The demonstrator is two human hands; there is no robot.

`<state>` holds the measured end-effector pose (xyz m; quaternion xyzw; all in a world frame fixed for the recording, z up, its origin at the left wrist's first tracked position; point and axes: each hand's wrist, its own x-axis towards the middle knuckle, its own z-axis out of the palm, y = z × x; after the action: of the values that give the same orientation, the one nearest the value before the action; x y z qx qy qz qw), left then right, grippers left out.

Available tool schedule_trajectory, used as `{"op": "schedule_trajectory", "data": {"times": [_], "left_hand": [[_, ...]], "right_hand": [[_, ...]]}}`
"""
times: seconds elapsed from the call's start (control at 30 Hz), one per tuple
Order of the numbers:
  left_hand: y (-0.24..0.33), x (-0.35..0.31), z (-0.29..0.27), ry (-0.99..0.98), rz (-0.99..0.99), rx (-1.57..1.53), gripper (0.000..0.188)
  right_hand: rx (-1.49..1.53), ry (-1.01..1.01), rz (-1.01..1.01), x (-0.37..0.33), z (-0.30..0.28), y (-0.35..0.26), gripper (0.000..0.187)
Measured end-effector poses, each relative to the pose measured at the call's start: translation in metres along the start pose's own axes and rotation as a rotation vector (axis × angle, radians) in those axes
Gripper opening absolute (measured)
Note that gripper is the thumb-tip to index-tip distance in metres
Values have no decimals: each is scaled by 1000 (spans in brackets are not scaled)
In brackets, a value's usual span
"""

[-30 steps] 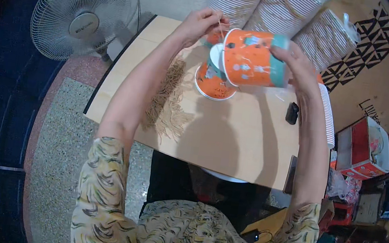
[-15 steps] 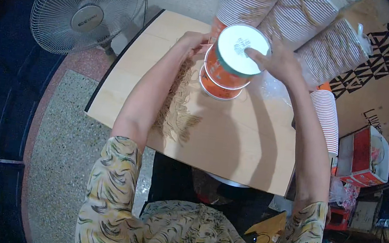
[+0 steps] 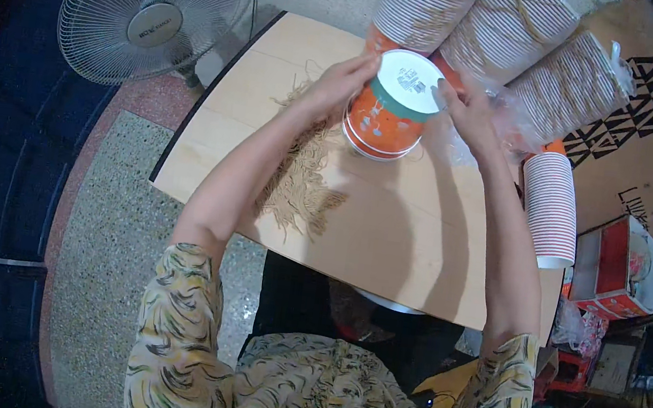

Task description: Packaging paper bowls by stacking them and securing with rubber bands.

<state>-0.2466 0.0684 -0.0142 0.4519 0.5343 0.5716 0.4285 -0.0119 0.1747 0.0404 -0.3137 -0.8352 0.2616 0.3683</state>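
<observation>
Upside down on the table stands an orange paper bucket [image 3: 383,129] with a green band and a white base facing up. White rims close together at its lower end suggest a second bucket nested beneath. My left hand [image 3: 343,85] holds its left side near the base, the fingers partly hidden behind it. On the opposite side my right hand [image 3: 471,112] grips it, thumb at the base's edge. A loose heap of thin tan bands or strands [image 3: 301,189] lies beside my left forearm.
Tall stacks of nested paper cups or buckets [image 3: 504,30], with tan strands on them, stand at the back right. Another cup stack [image 3: 549,207] lies at the table's [image 3: 410,255] right edge. A fan [image 3: 153,24] stands back left; a red-and-white box [image 3: 617,264] sits right.
The upper bucket has come down over the lower one, whose orange wall showed more before. My left hand has moved up onto its side, and my right thumb has slid to the base's edge.
</observation>
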Motion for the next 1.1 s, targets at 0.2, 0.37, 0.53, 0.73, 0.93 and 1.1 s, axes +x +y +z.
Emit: {"op": "schedule_trajectory", "data": {"times": [0.2,0.37,0.53,0.73,0.93,1.1], "left_hand": [[-15,21,2,-126,255,113,73],[-26,33,9,-13,198,138,60],[-34,30,8,-59,73,12,49],[-6,3,44,335,583,464,48],[-9,-62,76,140,844,900,33],[-12,-27,85,366,854,1172,39]], "right_hand": [[-91,-167,0,-8,8,-35,40],[-402,-279,104,-29,11,-21,46],[-7,-98,180,-54,39,3,66],[246,46,227,-68,38,12,65],[42,182,118,-174,27,37,27],[272,300,534,-258,-43,6,22]]}}
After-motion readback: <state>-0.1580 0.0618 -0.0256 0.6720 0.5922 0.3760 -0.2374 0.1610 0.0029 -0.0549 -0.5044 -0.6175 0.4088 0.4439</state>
